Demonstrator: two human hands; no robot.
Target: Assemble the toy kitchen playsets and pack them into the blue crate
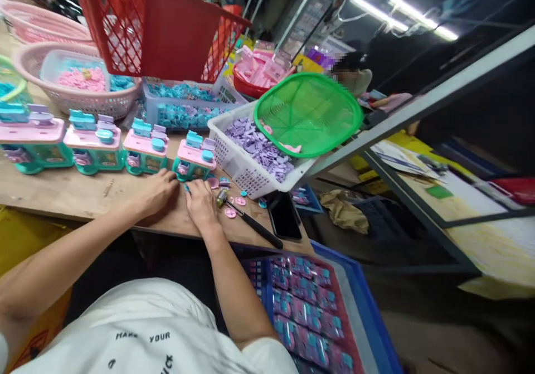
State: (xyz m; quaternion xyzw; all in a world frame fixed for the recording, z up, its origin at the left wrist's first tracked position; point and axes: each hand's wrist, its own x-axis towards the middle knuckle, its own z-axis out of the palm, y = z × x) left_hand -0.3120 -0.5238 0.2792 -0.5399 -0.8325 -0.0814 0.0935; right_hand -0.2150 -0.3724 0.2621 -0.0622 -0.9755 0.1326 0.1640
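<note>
Four pink and teal toy units stand in a row on the wooden table [96, 193]. Both hands are at the rightmost toy [194, 159]. My left hand [161, 193] has its fingertips at the toy's lower left corner, fingers together. My right hand [201, 204] lies just below the toy's front, its fingers bent around something small and teal at the thumb, too small to make out. Right of that hand are a hammer [254, 226] with a black handle, small pink discs [230, 213] and teal discs.
A black phone [284, 215] lies near the table's right edge. Behind the toys stand a white basket [238, 168] of purple parts with a green basket [309, 115] on it, a raised red basket [167, 34], and a pink basket [79, 98]. Packed toys fill a blue crate [376, 318] at lower right.
</note>
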